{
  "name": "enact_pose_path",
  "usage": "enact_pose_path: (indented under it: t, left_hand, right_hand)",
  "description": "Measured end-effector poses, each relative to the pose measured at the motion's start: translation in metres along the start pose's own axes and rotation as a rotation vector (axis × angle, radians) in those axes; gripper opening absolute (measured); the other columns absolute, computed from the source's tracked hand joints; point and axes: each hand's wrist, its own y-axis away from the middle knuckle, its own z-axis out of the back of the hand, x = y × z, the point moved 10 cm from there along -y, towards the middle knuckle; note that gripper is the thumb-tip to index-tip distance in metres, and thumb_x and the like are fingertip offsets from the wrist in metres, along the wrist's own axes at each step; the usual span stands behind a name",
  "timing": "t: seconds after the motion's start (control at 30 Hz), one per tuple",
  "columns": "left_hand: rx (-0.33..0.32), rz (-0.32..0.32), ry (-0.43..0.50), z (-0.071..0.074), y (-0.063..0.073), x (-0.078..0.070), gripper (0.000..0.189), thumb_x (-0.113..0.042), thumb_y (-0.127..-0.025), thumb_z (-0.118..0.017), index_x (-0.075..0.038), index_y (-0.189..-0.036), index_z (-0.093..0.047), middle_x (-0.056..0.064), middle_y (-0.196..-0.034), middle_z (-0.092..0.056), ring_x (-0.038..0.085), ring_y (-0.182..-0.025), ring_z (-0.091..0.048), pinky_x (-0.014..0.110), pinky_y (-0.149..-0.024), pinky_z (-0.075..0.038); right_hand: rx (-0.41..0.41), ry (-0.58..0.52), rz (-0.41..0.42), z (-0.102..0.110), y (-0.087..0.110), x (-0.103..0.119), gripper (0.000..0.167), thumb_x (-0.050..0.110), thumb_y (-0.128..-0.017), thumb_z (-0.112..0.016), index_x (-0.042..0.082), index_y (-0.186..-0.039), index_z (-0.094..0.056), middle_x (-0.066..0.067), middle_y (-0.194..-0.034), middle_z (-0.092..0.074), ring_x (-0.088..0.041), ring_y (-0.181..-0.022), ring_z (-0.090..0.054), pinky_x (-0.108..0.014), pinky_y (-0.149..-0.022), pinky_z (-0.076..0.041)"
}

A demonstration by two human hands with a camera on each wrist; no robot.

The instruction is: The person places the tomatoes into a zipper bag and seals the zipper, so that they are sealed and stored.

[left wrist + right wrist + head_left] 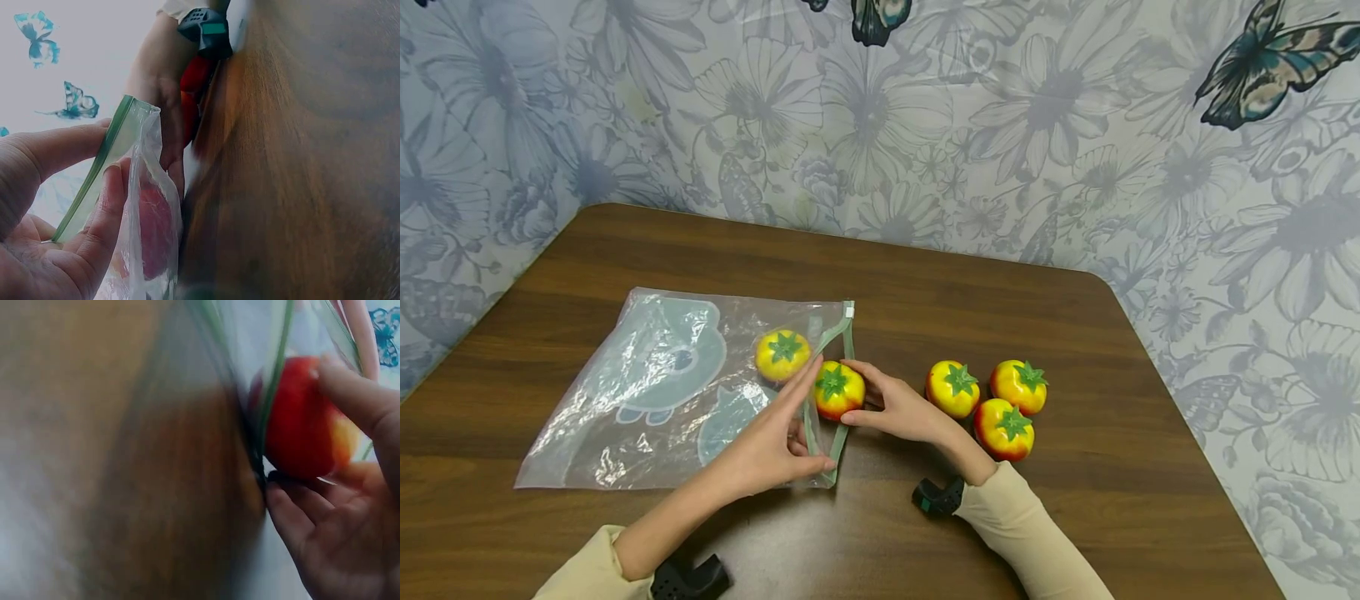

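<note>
1. Head view: we find even, moderate light and clear detail; white glints streak the plastic bag (647,367).
2. We note a pale sheen and soft shadows on the near tabletop (820,550).
3. Left wrist view: we record a washed-out wall (94,37) and hazy wood.
4. Right wrist view: we find the tabletop dim, heavily blurred.

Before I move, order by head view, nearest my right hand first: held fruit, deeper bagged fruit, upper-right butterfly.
1. Held fruit: in the right hand.
2. Deeper fruit: inside the bag, to the left.
3. Butterfly: far upper right.
</note>
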Motion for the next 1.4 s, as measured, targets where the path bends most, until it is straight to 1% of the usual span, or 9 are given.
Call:
enact_pose_path:
  t: [0.17, 0.27, 0.37, 0.5, 0.6, 0.7, 1.0, 1.2, 1.4]
  left_hand:
    - [0.001, -0.005, 0.015, 0.001, -0.001, -0.001, 0.119, -0.001, -0.068, -0.083, -0.031, -0.151, -0.003, 0.003, -0.155, 0.001, 0.015, -0.058, -0.054, 0.028, -0.058, -0.055]
    - [-0.004, -0.011, 0.017, 0.002, -0.001, -0.002, 0.12, -0.001, -0.068, -0.083, -0.032, -0.151, -0.002, 0.002, -0.155, 0.002, 0.015, -0.059, -0.055, 0.028, -0.059, -0.055]
    - [-0.008, -0.01, 0.016, 0.003, 0.0, -0.003, 0.12, -0.002, -0.068, -0.083, -0.033, -0.151, -0.003, 0.0, -0.155, 0.002, 0.015, -0.06, -0.055, 0.027, -0.059, -0.055]
    - [-0.012, -0.011, 0.007, 0.004, 0.0, -0.005, 0.119, -0.003, -0.069, -0.083, -0.034, -0.151, -0.003, 0.003, -0.155, 0.001, 0.015, -0.059, -0.054, 0.027, -0.06, -0.055]
    - [-0.017, -0.012, -0.014, 0.005, 0.0, -0.005, 0.118, -0.005, -0.069, -0.084, -0.035, -0.15, -0.003, 0.004, -0.155, -0.001, 0.015, -0.058, -0.053, 0.027, -0.059, -0.055]
    - [-0.019, -0.017, -0.035, 0.006, -0.001, -0.006, 0.118, -0.007, -0.069, -0.084, -0.034, -0.151, -0.003, 0.004, -0.155, -0.004, 0.015, -0.057, -0.053, 0.027, -0.059, -0.054]
    - [-0.017, -0.03, -0.026, 0.008, -0.001, -0.009, 0.117, -0.007, -0.07, -0.083, -0.03, -0.151, -0.002, 0.001, -0.155, 0.0, 0.014, -0.06, -0.053, 0.026, -0.061, -0.055]
    - [-0.017, -0.027, -0.015, 0.009, -0.001, -0.009, 0.117, -0.007, -0.07, -0.083, -0.031, -0.151, -0.002, 0.0, -0.155, -0.001, 0.015, -0.06, -0.054, 0.027, -0.061, -0.055]
    - [-0.013, -0.025, -0.017, 0.009, -0.002, -0.009, 0.117, -0.008, -0.07, -0.083, -0.031, -0.151, -0.002, 0.0, -0.155, -0.001, 0.015, -0.058, -0.052, 0.027, -0.06, -0.055]
  right_hand:
    - [0.023, 0.043, 0.03, 0.001, 0.001, 0.001, 0.073, 0.013, -0.087, -0.068, 0.005, -0.146, -0.027, -0.009, -0.143, -0.038, -0.015, -0.124, -0.043, -0.028, -0.099, -0.038]
    - [-0.013, 0.042, 0.037, 0.002, 0.001, 0.002, 0.069, 0.015, -0.086, -0.069, 0.005, -0.142, -0.031, -0.012, -0.139, -0.041, -0.018, -0.123, -0.045, -0.028, -0.098, -0.039]
    - [-0.055, 0.027, 0.026, 0.005, 0.003, 0.017, 0.062, 0.009, -0.085, -0.069, 0.0, -0.135, -0.034, -0.019, -0.134, -0.043, -0.026, -0.121, -0.046, -0.033, -0.097, -0.041]
    - [-0.103, 0.054, 0.04, 0.005, 0.002, 0.02, 0.06, 0.007, -0.082, -0.071, -0.002, -0.131, -0.038, -0.02, -0.132, -0.046, -0.03, -0.118, -0.05, -0.037, -0.094, -0.044]
    - [-0.132, 0.106, 0.069, 0.004, -0.003, 0.009, 0.062, 0.014, -0.08, -0.074, 0.003, -0.132, -0.041, -0.014, -0.131, -0.049, -0.025, -0.114, -0.053, -0.031, -0.092, -0.045]
    - [-0.155, 0.157, 0.071, 0.003, -0.005, 0.01, 0.062, 0.019, -0.079, -0.076, 0.005, -0.131, -0.043, -0.011, -0.13, -0.052, -0.021, -0.112, -0.055, -0.027, -0.091, -0.046]
    - [-0.217, 0.253, 0.071, -0.005, -0.014, 0.019, 0.062, 0.027, -0.079, -0.075, 0.006, -0.131, -0.048, -0.007, -0.124, -0.058, -0.016, -0.107, -0.057, -0.025, -0.089, -0.046]
    - [-0.171, 0.298, 0.059, -0.007, -0.015, 0.02, 0.067, 0.03, -0.084, -0.071, 0.006, -0.139, -0.042, -0.008, -0.132, -0.052, -0.018, -0.113, -0.053, -0.029, -0.094, -0.044]
    - [-0.134, 0.192, 0.096, -0.001, -0.011, 0.021, 0.056, 0.015, -0.086, -0.069, 0.004, -0.136, -0.046, -0.009, -0.129, -0.054, -0.016, -0.111, -0.055, -0.026, -0.093, -0.044]
